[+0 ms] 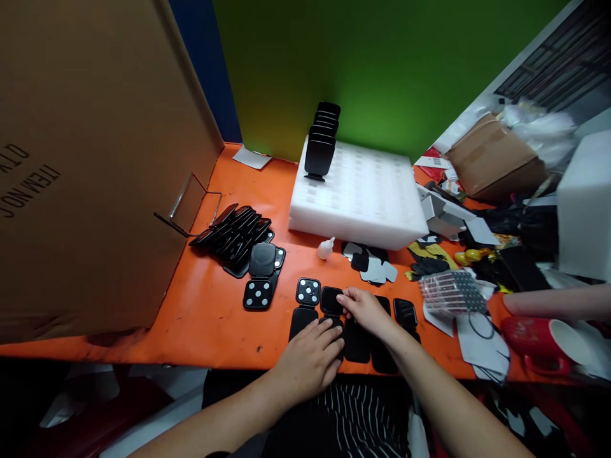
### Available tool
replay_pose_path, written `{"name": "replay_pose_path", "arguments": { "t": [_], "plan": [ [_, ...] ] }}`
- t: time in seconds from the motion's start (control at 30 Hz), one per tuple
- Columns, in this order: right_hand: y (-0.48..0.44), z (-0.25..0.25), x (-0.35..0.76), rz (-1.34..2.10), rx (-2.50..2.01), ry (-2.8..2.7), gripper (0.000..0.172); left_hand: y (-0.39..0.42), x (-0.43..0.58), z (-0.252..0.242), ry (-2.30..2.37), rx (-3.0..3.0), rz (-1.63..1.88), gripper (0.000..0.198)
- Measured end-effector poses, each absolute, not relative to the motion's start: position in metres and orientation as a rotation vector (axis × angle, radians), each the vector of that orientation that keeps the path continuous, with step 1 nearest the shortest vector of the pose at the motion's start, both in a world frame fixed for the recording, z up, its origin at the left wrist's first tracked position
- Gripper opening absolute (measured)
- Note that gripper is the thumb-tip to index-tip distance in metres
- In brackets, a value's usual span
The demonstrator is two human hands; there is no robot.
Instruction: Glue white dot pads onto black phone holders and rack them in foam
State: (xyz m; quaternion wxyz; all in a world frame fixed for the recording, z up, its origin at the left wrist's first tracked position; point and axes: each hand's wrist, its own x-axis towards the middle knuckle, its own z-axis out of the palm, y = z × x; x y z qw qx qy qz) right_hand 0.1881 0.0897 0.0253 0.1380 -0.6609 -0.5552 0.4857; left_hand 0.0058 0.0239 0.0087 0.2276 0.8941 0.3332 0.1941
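In the head view, a row of black hinged panels lies along the front of the orange table. My left hand [310, 356] rests flat over the lower part of one of them, fingers stretched out. My right hand [365, 310] has thumb and fingertips pinched at the right edge of that piece's upper black square panel [331, 300]. Just left of it, another hinged piece shows an upper square with white dots [308, 291] and a plain black lower part [301, 321]. To the right, a further black square panel [405, 313] lies partly beside my right forearm.
A heap of black hinged pieces [233, 238] sits at left by a metal wire stand [188, 203] and a large carton [95, 159]. Behind are a small white bottle [325, 249], loose pads [375, 270] and a white foam block [363, 191] bearing black pieces [321, 149]. A red mug [534, 340] lies at right.
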Motion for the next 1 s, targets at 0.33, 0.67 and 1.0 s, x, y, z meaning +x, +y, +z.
{"name": "replay_pose_path", "arguments": {
  "t": [0.33,0.67,1.0],
  "plan": [
    [0.096,0.024,0.185,1.28,-2.08,-1.716,0.032,0.025,0.005,0.01,0.913,2.456,0.541,0.033],
    [0.1,0.039,0.182,0.562,-2.294,-2.241,0.035,0.024,0.006,0.008,0.91,2.46,0.547,0.032],
    [0.147,0.044,0.233,0.152,-2.117,-2.426,0.04,0.027,0.004,0.016,0.88,2.47,0.492,0.033]
  ]
}}
